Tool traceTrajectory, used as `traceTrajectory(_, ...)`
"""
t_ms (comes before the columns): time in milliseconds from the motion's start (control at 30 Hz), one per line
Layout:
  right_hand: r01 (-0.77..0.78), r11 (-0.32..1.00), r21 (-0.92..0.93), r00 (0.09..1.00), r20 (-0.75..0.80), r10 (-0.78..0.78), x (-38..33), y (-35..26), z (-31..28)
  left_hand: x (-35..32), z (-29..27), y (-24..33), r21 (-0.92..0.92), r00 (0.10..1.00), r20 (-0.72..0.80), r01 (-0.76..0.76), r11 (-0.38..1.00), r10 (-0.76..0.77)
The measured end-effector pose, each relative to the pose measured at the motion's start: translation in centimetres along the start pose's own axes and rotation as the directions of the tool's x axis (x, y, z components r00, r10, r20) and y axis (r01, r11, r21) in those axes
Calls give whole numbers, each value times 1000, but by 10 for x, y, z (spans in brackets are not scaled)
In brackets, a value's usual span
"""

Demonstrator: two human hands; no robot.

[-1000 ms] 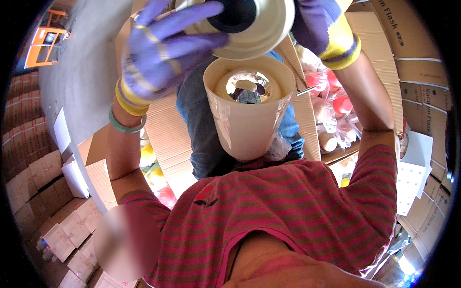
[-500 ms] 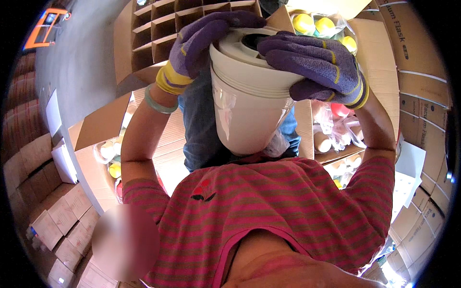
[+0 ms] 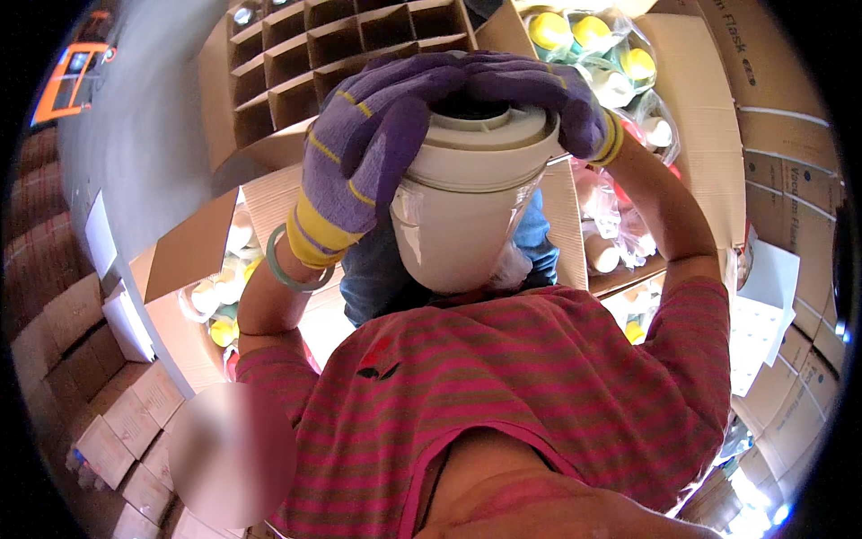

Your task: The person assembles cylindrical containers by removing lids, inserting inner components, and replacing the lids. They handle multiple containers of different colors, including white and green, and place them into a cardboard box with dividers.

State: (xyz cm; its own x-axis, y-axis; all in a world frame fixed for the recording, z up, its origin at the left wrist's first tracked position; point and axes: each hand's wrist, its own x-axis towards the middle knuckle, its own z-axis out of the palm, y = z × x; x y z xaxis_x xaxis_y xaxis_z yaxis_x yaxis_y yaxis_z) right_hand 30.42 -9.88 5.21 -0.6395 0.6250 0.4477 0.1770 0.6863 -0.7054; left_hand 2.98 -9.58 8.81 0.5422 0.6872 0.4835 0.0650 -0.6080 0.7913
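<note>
Hands both gripping cream plastic flask body with cream screw-on top, held at chest height. Left hand in purple knit glove wrapping side and rim, fingers curling shut. Right hand pressing on top, fingers closing over far edge. Flask inside: cannot tell. Divided cardboard carton lying beyond, cells dark. Open box holding bagged yellow-capped flasks, partly hidden by arm.
</note>
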Motion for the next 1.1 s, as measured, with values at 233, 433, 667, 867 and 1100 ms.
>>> traceTrajectory(233,12,999,-41,981,-191,-19,9,-29,22,4,-6,-22,-222,995,91,59,973,-40)
traceTrajectory(433,-51,974,-221,986,-167,14,13,-67,29,22,-34,-61,-163,999,37,6,987,0)
traceTrajectory(667,19,977,-213,967,-243,-72,41,-58,21,12,-40,-78,-94,977,202,-50,994,69)
traceTrajectory(867,59,951,-305,967,-218,-130,44,-52,34,-28,-36,-93,216,984,99,-167,962,149)
traceTrajectory(1100,-21,878,477,868,-428,254,12,13,64,-11,-18,-9,107,988,110,-117,987,105)
